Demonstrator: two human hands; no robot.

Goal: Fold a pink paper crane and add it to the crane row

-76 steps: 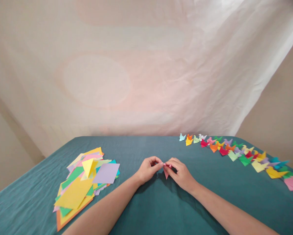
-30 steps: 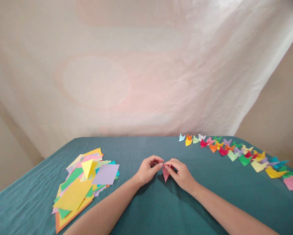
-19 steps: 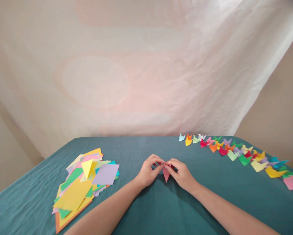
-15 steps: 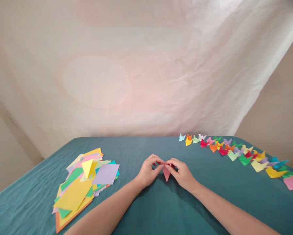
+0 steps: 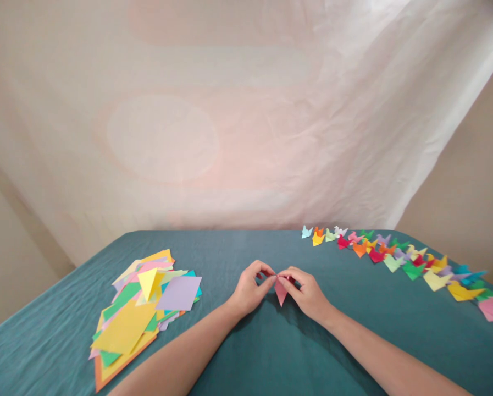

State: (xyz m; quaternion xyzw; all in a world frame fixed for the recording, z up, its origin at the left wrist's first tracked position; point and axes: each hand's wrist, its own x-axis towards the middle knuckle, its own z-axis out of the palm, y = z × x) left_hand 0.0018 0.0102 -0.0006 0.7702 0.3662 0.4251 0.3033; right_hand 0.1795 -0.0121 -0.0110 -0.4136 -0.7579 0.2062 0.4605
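Note:
A small piece of folded pink paper [image 5: 281, 292] hangs point-down between my two hands, just above the table's middle. My left hand [image 5: 253, 287] pinches its upper left edge between thumb and forefinger. From the other side, my right hand [image 5: 302, 289] grips the upper right part with thumb and fingers. Both sets of fingertips nearly meet at the top of the paper and hide the folds there. The lower tip of the paper shows as a pointed triangle.
On the left lies a loose pile of coloured paper sheets [image 5: 125, 327], with a lilac square [image 5: 179, 293] and a folded yellow piece [image 5: 148, 284] on top. Rows of folded paper birds [image 5: 392, 263] run along the right of the green-covered table [image 5: 238, 363]. A pale cloth [image 5: 246, 137] hangs behind.
Almost nothing differs. Both hands keep their pinch on the pink paper, and my left fingertips have shifted very slightly at its top edge.

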